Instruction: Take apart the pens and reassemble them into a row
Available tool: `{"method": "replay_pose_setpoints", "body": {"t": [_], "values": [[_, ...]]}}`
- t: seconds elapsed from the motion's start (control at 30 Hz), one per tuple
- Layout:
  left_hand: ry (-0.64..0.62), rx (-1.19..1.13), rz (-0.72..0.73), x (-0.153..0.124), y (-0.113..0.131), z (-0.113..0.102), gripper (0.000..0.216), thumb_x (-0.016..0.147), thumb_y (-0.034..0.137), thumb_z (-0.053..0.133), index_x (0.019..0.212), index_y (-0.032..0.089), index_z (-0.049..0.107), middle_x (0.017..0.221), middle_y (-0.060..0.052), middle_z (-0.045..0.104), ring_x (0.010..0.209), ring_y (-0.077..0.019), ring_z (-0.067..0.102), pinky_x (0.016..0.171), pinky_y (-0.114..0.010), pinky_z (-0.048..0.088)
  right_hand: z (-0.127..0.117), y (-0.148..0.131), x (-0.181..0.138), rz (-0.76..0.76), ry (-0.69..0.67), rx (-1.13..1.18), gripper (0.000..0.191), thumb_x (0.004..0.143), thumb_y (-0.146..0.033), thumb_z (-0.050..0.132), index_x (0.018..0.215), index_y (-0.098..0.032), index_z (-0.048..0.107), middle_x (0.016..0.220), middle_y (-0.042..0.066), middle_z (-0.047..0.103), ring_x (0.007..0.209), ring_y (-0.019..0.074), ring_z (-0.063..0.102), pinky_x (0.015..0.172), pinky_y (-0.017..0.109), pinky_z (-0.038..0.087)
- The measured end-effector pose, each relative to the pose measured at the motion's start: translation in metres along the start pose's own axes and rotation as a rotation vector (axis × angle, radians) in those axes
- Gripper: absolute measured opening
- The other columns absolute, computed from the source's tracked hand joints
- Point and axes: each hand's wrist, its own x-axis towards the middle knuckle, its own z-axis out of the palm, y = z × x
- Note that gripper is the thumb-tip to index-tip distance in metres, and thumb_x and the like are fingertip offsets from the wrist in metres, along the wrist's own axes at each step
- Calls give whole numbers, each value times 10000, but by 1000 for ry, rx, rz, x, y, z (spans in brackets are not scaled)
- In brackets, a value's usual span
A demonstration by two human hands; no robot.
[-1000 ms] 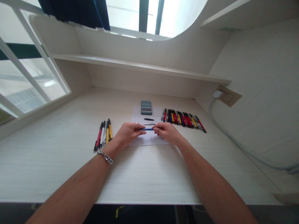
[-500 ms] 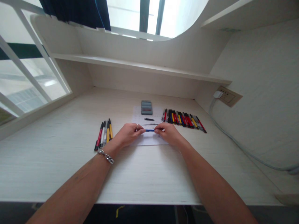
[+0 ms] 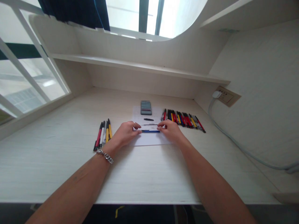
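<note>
Both my hands pinch the ends of a blue pen (image 3: 150,131) held level just over a white paper sheet (image 3: 149,139) on the desk. My left hand (image 3: 126,133), with a ring and a bracelet at the wrist, grips its left end. My right hand (image 3: 170,130) grips its right end. Just beyond the pen lie a thin refill (image 3: 149,124) and a small black pen part (image 3: 148,119) on the same sheet.
A small grey box (image 3: 146,107) sits at the far edge of the sheet. A row of several coloured pens (image 3: 183,119) lies to the right, and a smaller group of pens (image 3: 104,134) to the left. A cable (image 3: 233,143) runs from a wall socket (image 3: 227,95).
My hands have drawn apart along the blue pen, so more of its barrel shows between them; the right hand shifted right.
</note>
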Motion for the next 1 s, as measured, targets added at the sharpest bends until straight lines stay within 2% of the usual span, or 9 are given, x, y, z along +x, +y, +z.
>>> {"method": "replay_pose_setpoints", "body": {"t": [0.1,0.23,0.57,0.73,0.87,1.0], "values": [[45,32,-52,0,-2,-5,306,789,383,559,973,194,714,857,-68,705,762,-200,609,722,-315,440,-8,10,3,43,21,-13,142,803,-244,603,858,-200,727,889,56,695,796,167,606,747,279,432],[91,75,-115,1,-4,-9,324,811,383,521,1004,196,703,858,-69,715,785,-213,625,723,-320,440,-13,15,3,63,-38,-44,156,809,-212,585,877,-198,724,928,60,707,846,183,622,762,278,435],[98,55,-105,0,4,-10,299,824,331,508,997,194,710,927,-78,723,827,-207,643,774,-313,462,-9,-1,-5,43,-198,-111,200,749,-288,680,930,-212,720,909,56,683,807,169,603,719,248,429],[92,-49,10,-1,7,-5,266,830,321,533,979,189,710,926,-70,721,826,-192,641,780,-308,475,-5,-4,-4,-2,-134,-47,106,768,-193,636,834,-205,719,865,48,687,780,162,595,721,261,426],[72,-101,74,-4,12,1,275,821,385,569,974,202,707,903,-58,714,729,-166,625,719,-298,486,-5,-15,-5,-32,-31,147,127,807,-237,589,869,-195,691,798,31,687,718,148,598,669,257,438],[55,-155,131,-6,16,5,312,774,405,638,1012,212,696,957,-55,707,744,-158,620,704,-280,489,-4,-29,-7,-85,50,321,158,820,-285,583,899,-191,681,812,35,687,715,139,602,657,248,452]]}}
